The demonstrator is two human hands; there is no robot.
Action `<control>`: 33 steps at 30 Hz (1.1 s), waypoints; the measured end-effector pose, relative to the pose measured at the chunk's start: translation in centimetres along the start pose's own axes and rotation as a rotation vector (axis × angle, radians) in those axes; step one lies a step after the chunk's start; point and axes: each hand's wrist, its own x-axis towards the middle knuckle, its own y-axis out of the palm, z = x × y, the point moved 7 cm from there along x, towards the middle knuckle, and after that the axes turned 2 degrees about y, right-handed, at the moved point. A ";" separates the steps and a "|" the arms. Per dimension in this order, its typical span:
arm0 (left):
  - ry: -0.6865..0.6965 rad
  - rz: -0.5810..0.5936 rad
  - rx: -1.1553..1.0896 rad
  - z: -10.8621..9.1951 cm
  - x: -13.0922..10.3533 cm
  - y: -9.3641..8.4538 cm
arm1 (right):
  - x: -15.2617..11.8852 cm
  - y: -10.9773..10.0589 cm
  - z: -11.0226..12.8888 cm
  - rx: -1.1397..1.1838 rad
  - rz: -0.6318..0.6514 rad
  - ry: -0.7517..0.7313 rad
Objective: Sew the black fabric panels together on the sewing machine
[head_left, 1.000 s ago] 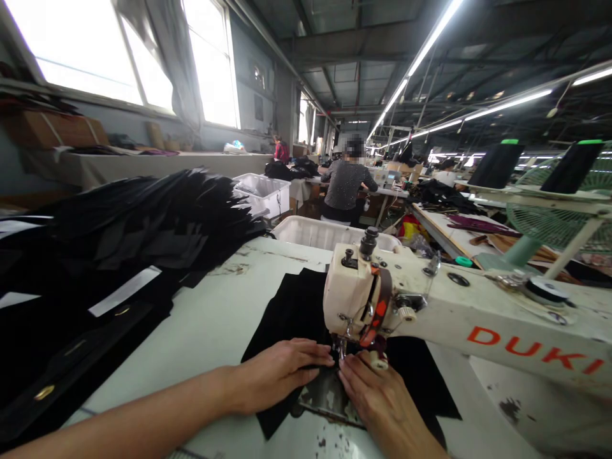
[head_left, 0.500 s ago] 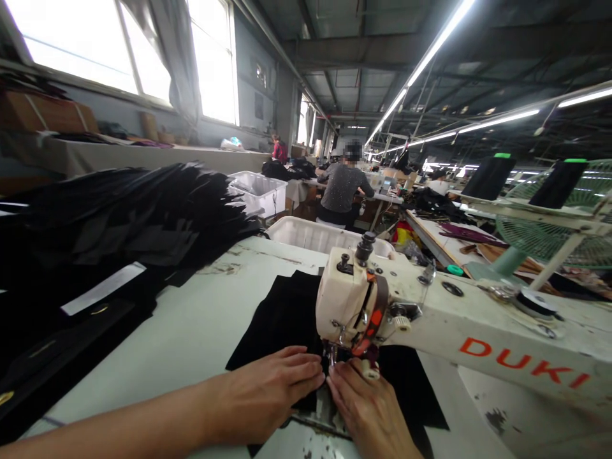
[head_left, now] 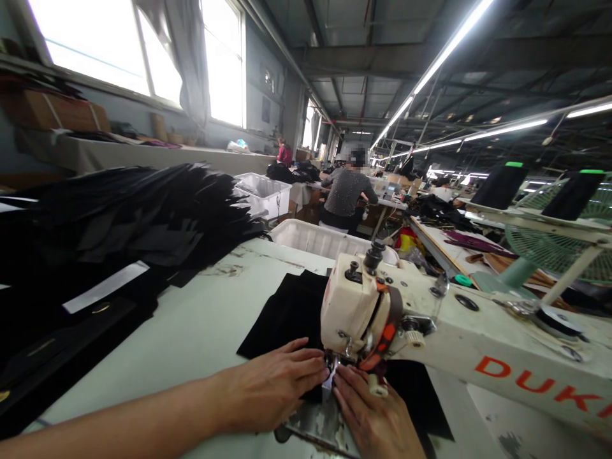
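Black fabric (head_left: 287,312) lies on the sewing machine's pale table, under the head of the white sewing machine (head_left: 349,306) and out to its right. My left hand (head_left: 282,386) rests on the fabric left of the presser foot (head_left: 331,370), fingers stretched forward and lying flat. On the other side of the foot, my right hand (head_left: 370,408) lies low with its fingers extended, tips close to the foot. A scuffed metal plate (head_left: 320,424) shows between the hands. The needle point and the fabric under my fingers are hidden.
A tall pile of black cut pieces (head_left: 143,217) covers the table's left side. White plastic bins (head_left: 315,237) stand behind the table. Black thread cones (head_left: 500,185) and a green fan (head_left: 540,255) are at right. A co-worker (head_left: 345,194) sits ahead, back turned.
The near edge of the black fabric has moved away from me, baring more of the metal plate. My hands stay beside the presser foot. The whole view has shifted slightly.
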 end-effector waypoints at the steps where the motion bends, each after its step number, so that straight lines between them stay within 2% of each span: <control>1: 0.006 -0.005 0.002 0.1 0.0 0.0 | 0.0 0.1 -0.1 0.009 0.000 0.009; 7: 0.038 -0.004 0.041 0.1 0.0 0.3 | 0.1 0.3 -0.6 0.012 0.003 0.013; 12: 0.036 -0.075 0.030 0.2 -0.1 0.1 | 0.2 0.2 -0.9 -0.020 0.063 -0.006; 20: 0.024 -0.033 0.020 0.0 0.1 -0.2 | 0.1 0.0 -1.0 -0.058 0.086 -0.057; 26: 0.025 -0.059 -0.004 0.2 0.0 -0.3 | -0.4 0.6 -1.1 -0.081 0.139 -0.060; 30: 0.015 -0.039 -0.033 0.2 0.1 -0.3 | -1.0 1.0 -1.3 -0.110 0.172 -0.101; 33: 0.000 -0.038 -0.053 0.2 0.1 -0.4 | -1.7 1.6 -1.8 -0.132 0.221 -0.186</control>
